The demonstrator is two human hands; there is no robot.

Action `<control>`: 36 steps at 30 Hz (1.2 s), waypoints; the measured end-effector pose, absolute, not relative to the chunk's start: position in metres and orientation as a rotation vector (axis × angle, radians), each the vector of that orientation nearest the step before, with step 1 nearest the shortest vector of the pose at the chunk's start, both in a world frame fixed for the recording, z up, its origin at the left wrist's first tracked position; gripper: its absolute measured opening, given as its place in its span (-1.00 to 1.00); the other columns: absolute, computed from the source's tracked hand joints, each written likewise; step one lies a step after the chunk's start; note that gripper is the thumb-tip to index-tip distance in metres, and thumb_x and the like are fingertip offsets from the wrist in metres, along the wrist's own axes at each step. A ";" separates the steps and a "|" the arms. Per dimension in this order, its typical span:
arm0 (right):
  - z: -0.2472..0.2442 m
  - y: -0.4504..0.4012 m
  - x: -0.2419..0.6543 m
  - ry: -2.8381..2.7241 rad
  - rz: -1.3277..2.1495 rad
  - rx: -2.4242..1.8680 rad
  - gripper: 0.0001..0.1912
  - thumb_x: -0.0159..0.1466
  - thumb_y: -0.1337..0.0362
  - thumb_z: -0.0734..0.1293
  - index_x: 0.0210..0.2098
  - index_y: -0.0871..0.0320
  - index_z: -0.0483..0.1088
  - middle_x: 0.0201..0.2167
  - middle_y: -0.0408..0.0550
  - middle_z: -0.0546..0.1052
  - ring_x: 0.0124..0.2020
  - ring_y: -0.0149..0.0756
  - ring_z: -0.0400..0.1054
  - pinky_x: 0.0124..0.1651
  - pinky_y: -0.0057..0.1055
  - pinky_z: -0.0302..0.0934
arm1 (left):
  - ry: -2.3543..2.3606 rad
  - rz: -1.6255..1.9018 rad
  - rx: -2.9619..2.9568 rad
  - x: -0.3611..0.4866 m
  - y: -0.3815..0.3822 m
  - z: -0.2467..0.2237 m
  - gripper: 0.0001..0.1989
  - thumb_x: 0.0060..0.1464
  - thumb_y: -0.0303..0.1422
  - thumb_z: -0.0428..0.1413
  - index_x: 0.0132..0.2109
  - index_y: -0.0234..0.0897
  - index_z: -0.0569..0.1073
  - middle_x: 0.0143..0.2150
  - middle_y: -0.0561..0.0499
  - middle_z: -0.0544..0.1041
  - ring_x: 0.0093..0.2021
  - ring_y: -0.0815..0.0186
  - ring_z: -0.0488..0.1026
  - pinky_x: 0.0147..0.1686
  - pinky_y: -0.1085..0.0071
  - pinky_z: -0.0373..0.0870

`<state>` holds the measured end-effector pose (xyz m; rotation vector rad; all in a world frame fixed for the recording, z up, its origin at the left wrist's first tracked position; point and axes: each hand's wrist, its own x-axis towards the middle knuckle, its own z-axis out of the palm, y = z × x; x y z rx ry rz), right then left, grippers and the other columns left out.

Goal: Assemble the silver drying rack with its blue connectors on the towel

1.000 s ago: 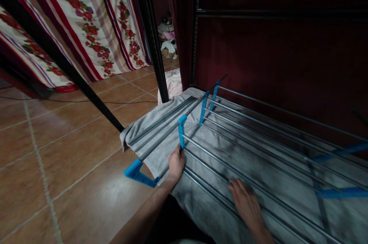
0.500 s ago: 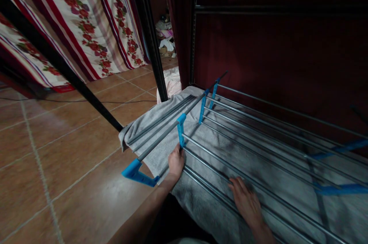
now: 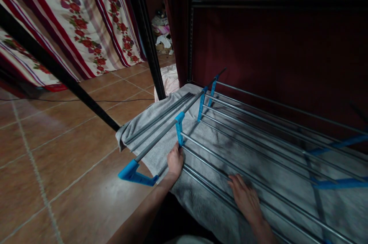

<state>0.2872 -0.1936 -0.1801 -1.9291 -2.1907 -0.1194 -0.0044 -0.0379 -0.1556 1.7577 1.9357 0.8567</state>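
A rack of thin metal rods and blue plastic brackets (image 3: 178, 131) lies across a grey cloth (image 3: 195, 182). My left hand (image 3: 174, 161) is closed at the lower end of the near blue bracket; the part inside its fingers is mostly hidden. Farther right, my right hand (image 3: 245, 198) has its fingers bent over one of the rack's rods (image 3: 207, 162). A triangular blue end piece (image 3: 137, 174) sticks out past the cloth's left edge. Several loose-looking grey rods (image 3: 161, 119) lie on the cloth beyond my left hand.
Black metal posts (image 3: 152, 44) and a slanting black bar (image 3: 71, 86) frame the left side. A dark red cloth (image 3: 258, 56) hangs behind. A flowered curtain (image 3: 83, 25) hangs over the tiled floor (image 3: 94, 175). A thin cable (image 3: 120, 101) crosses the tiles.
The view has shifted slightly, so the scene sits a little farther left and up. Both hands keep their places on the rack.
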 end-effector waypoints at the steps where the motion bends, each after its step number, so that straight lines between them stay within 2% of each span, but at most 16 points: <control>1: -0.180 -0.194 0.287 -2.194 -0.115 -1.931 -0.57 0.49 0.13 0.01 0.00 0.09 0.45 0.00 0.03 0.54 -0.21 -0.28 0.50 -0.35 -0.40 0.28 | 1.945 0.847 1.755 -0.004 -0.038 -0.155 -0.61 0.24 -0.45 -0.04 0.19 -0.35 0.38 -0.11 -0.19 0.62 -0.11 0.10 0.58 -0.07 0.29 0.43; 16: -0.180 -0.194 0.287 -2.247 -0.260 -1.910 -0.63 0.49 0.19 0.05 -0.01 0.09 0.44 0.04 0.01 0.54 -0.25 -0.31 0.51 -0.35 -0.40 0.27 | 1.974 0.840 1.771 -0.003 -0.037 -0.155 -0.62 0.24 -0.47 -0.03 0.18 -0.36 0.40 -0.13 -0.19 0.63 -0.14 0.10 0.59 -0.10 0.28 0.43; 24: -0.179 -0.191 0.288 -2.239 -0.181 -1.857 -0.66 0.49 0.21 0.05 0.00 0.11 0.42 -0.09 -0.04 0.58 -0.27 -0.32 0.51 -0.34 -0.39 0.29 | 1.987 0.849 1.743 -0.002 -0.035 -0.155 -0.65 0.25 -0.43 -0.01 0.15 -0.34 0.42 -0.14 -0.17 0.63 -0.12 0.12 0.58 -0.09 0.31 0.42; 30: -0.179 -0.191 0.287 -2.223 -0.225 -1.844 -0.68 0.48 0.24 0.08 -0.02 0.12 0.43 -0.04 0.01 0.57 -0.30 -0.31 0.51 -0.36 -0.38 0.28 | 1.990 0.839 1.768 -0.003 -0.036 -0.156 -0.65 0.26 -0.40 -0.02 0.14 -0.33 0.41 -0.18 -0.14 0.63 -0.18 0.16 0.58 -0.14 0.34 0.42; 36: -0.180 -0.191 0.287 -2.259 -0.271 -1.816 -0.70 0.46 0.30 0.09 -0.02 0.12 0.43 -0.11 -0.01 0.58 -0.35 -0.32 0.48 -0.32 -0.36 0.27 | 2.004 0.818 1.754 -0.002 -0.036 -0.155 -0.65 0.25 -0.41 -0.01 0.14 -0.35 0.42 -0.18 -0.16 0.63 -0.16 0.15 0.58 -0.13 0.33 0.41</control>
